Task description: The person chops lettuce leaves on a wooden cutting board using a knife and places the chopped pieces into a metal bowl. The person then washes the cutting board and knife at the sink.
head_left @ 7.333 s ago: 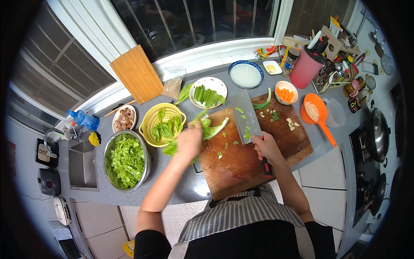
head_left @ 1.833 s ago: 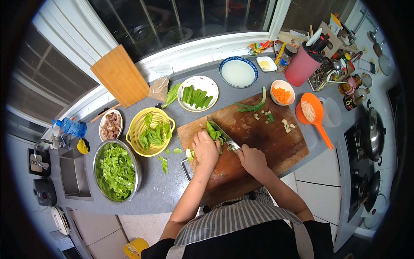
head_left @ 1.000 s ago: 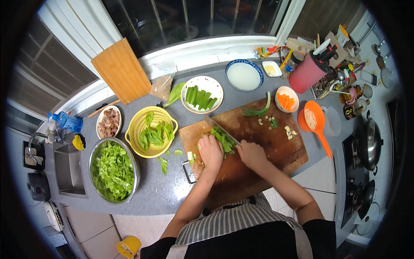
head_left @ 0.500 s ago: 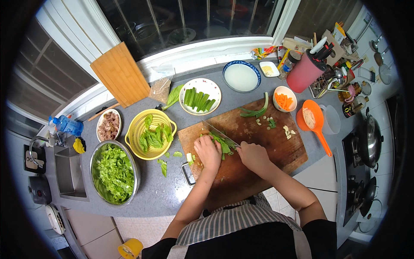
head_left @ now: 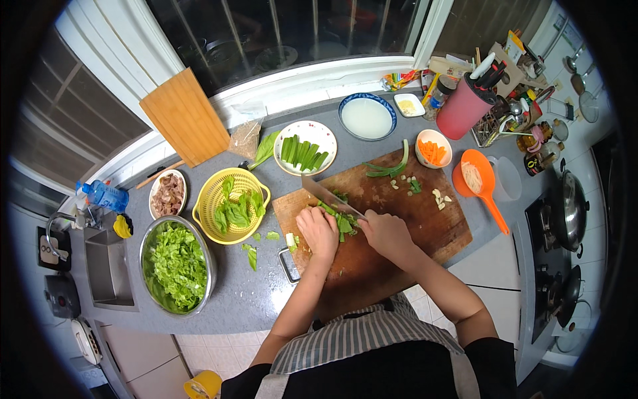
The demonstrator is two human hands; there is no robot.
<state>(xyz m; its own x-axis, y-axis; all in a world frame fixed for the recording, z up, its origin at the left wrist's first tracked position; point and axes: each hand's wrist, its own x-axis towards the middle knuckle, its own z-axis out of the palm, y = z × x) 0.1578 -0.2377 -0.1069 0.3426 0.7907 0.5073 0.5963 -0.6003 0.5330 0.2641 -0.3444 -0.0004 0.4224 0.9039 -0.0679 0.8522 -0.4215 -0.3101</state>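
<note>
A wooden cutting board (head_left: 425, 219) lies before me on the counter. My right hand (head_left: 387, 235) is wrapped round the handle of a kitchen knife (head_left: 327, 197), its broad blade pointing to the far left above the greens. Beneath and beside the blade are cut leafy greens (head_left: 346, 225). With curled fingers, my left hand (head_left: 318, 230) presses the greens down on the board; its fingertips are partly hidden. Farther back on the board rest a green onion (head_left: 391, 164), chopped green bits (head_left: 415, 185) and garlic pieces (head_left: 440, 199).
To the left are a yellow colander (head_left: 203, 223) with leaves, a steel bowl (head_left: 211, 269) of lettuce and a plate of meat (head_left: 169, 194). Behind stand a plate of green strips (head_left: 304, 154) and a blue-rimmed bowl (head_left: 367, 117). Rightward sit carrots (head_left: 433, 153) and an orange strainer (head_left: 492, 207).
The knife blade has lifted and tilted, so more of its flat side shows. My left hand stays on the greens. The whole view has shifted slightly.
</note>
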